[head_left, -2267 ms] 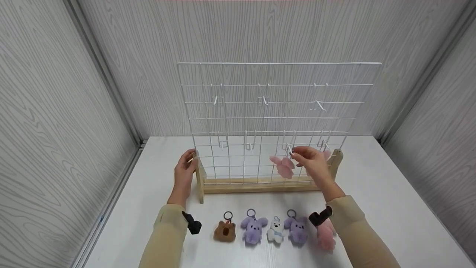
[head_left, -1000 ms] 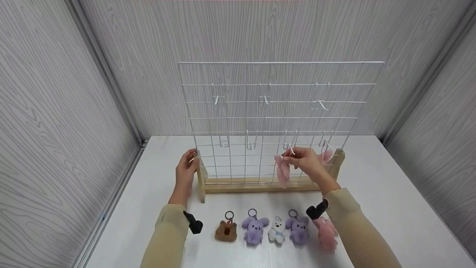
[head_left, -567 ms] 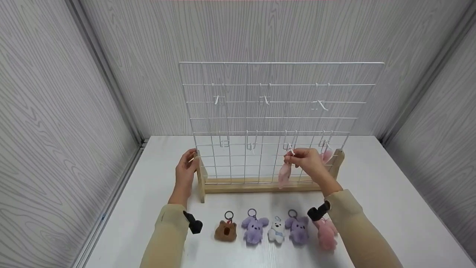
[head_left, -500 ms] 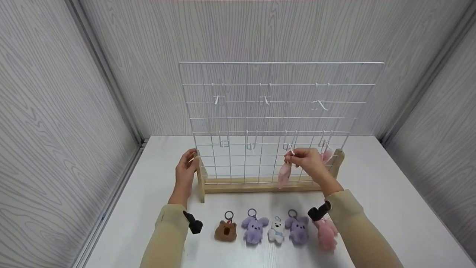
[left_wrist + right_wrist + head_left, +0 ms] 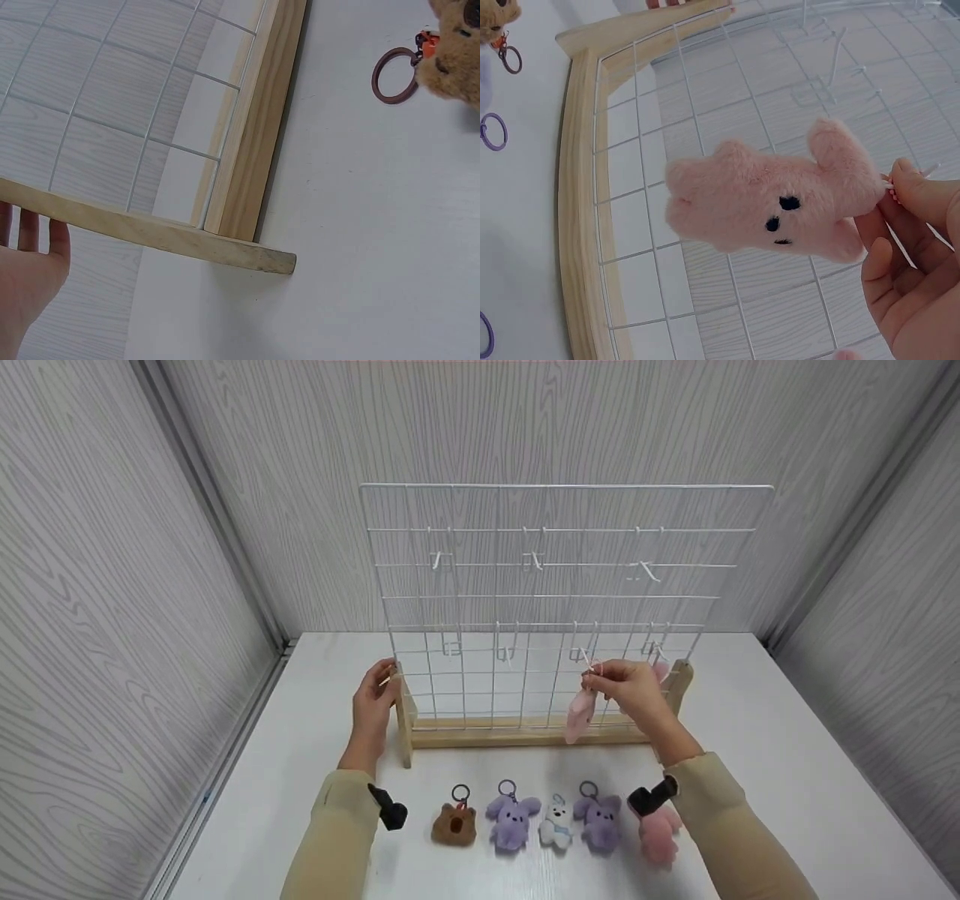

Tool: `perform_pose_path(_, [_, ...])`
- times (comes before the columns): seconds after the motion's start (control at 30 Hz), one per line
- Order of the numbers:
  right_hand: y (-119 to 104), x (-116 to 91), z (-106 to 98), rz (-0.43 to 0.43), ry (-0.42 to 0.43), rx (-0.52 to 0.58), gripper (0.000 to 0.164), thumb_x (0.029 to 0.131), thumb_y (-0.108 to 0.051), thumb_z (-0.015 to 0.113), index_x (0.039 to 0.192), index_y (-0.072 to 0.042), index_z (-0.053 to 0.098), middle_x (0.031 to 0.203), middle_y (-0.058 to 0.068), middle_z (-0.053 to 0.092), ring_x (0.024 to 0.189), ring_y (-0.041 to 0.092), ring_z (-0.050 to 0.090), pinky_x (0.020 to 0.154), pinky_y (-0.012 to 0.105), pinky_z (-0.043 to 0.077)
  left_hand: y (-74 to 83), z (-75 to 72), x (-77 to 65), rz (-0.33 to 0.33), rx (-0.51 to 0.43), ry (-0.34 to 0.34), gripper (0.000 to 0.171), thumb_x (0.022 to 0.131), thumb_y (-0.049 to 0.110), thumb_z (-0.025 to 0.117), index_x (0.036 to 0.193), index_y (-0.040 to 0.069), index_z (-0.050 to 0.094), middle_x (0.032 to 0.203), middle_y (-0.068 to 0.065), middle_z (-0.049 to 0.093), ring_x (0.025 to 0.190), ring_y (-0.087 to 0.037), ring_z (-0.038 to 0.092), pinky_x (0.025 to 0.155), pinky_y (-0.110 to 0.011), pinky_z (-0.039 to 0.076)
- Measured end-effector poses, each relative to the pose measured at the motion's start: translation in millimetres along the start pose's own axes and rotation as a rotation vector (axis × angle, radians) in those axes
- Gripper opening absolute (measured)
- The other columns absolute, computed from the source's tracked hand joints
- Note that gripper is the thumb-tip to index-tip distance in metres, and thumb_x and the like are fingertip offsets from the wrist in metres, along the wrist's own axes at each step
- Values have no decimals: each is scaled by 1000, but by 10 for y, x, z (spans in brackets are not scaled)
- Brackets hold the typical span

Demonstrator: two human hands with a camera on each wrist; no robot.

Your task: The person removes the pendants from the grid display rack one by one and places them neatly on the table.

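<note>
A pink plush bunny keychain [image 5: 757,199] hangs from my right hand [image 5: 634,686], whose thumb and fingers pinch its cord just under the ring. In the head view the ring overlaps the tip of a white hook [image 5: 585,655] in the lower row. The hook belongs to a white wire grid rack [image 5: 523,673] on a wooden base. My left hand [image 5: 373,709] holds the rack's left wooden upright [image 5: 172,238], fingers behind it in the left wrist view. Another pink plush [image 5: 661,670] hangs at the far right lower hook, mostly hidden by my right hand.
On the white table before the rack lie a brown bear keychain [image 5: 454,825], two purple plush keychains [image 5: 511,823], a small white one [image 5: 556,826] and a pink plush [image 5: 658,838] partly under the right sleeve. More hooks [image 5: 535,560] stick out from the grid. Grey panels enclose the table.
The pink bunny has swung from facing sideways to hanging down beneath my right fingers. Over the last half second my right hand shifted slightly right. My left hand stays on the upright.
</note>
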State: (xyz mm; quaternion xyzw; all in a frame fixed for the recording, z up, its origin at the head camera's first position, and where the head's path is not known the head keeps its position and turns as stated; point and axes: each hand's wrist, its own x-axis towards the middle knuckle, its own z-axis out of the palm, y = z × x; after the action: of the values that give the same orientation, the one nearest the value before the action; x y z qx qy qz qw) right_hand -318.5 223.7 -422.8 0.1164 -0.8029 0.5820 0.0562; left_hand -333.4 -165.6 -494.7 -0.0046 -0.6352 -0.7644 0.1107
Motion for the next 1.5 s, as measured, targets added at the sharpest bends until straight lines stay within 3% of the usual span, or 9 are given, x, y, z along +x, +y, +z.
perform_pose_path(0.3, [-124, -183, -81, -49, 12, -36, 14, 83, -2, 68, 90, 10, 68, 83, 16, 68, 61, 6, 52, 51, 17, 42, 9, 2, 5, 8, 24, -3, 37, 96, 13, 51, 133, 13, 46, 131, -7, 43, 119, -19, 43, 97, -36, 39])
perform_pose_path(0.47, [-19, -147, -125, -33, 14, -33, 17, 83, -9, 71, 91, 6, 70, 84, 11, 69, 64, 9, 55, 53, 18, 46, 6, -9, 4, 21, 36, 5, 37, 96, 14, 52, 133, 14, 46, 130, -6, 45, 119, -18, 44, 97, -36, 39])
perform_pose_path(0.67, [-90, -171, -139, -73, 15, -20, 17, 82, -10, 72, 90, 5, 70, 84, 10, 69, 71, 11, 62, 56, 20, 50, -8, -8, -9, 9, 38, 9, 37, 95, 15, 53, 132, 14, 47, 130, -6, 45, 118, -18, 45, 97, -35, 39])
perform_pose_path(1.0, [-161, -266, -199, -134, 31, -12, 14, 81, -10, 73, 86, 3, 71, 78, 9, 67, 61, 11, 53, 50, 18, 44, -16, -14, -2, 14, 50, 16, 37, 95, 16, 53, 132, 15, 47, 130, -5, 45, 118, -18, 45, 97, -35, 40])
perform_pose_path(1.37, [-34, -442, -376, -72, 75, -15, 24, 81, -17, 73, 92, 4, 71, 86, 8, 68, 74, 10, 57, 63, 19, 50, 76, 2, -51, -6, 17, -20, 38, 97, 11, 50, 134, 10, 44, 133, -9, 41, 121, -21, 42, 98, -38, 37])
perform_pose_path(1.5, [38, -531, -473, -28, 97, -43, 28, 82, -18, 72, 94, 6, 70, 84, 5, 67, 73, 9, 56, 63, 19, 49, -4, 0, -5, 3, 27, 0, 36, 97, 10, 50, 132, 13, 46, 131, -7, 43, 119, -18, 43, 97, -37, 38])
